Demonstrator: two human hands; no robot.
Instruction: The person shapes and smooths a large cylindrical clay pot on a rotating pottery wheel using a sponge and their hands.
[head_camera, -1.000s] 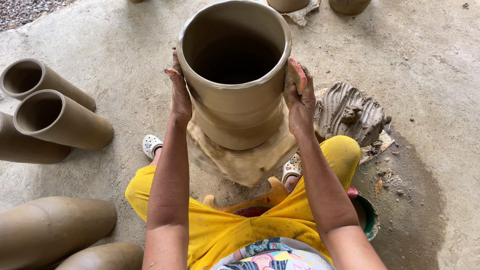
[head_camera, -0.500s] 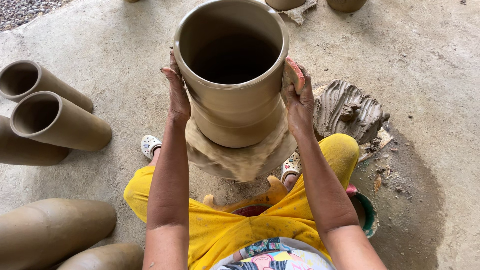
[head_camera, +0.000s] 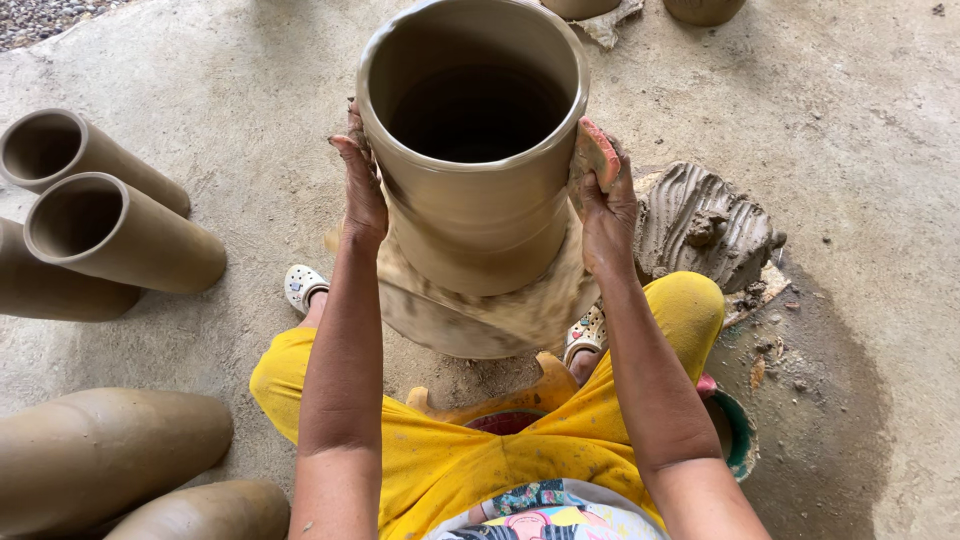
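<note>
A tall, wide clay pot (head_camera: 470, 200) of wet brown clay stands upright on a round wheel (head_camera: 480, 315) between my knees. Its mouth is open and dark inside. My left hand (head_camera: 360, 190) lies flat against the pot's left wall just under the rim. My right hand (head_camera: 600, 200) presses a small pink sponge (head_camera: 598, 150) against the right wall near the rim. The wheel's edge and the pot's base look blurred.
Two clay cylinders (head_camera: 110, 215) lie on their sides at the left, and larger clay bodies (head_camera: 100, 455) lie at the lower left. A ridged lump of raw clay (head_camera: 705, 225) sits to the right. A teal bowl (head_camera: 740, 435) shows behind my right arm. The floor is concrete.
Both hands stay on the pot's sides near the rim; the right hand with the sponge has shifted slightly up. The view has moved a little closer.
</note>
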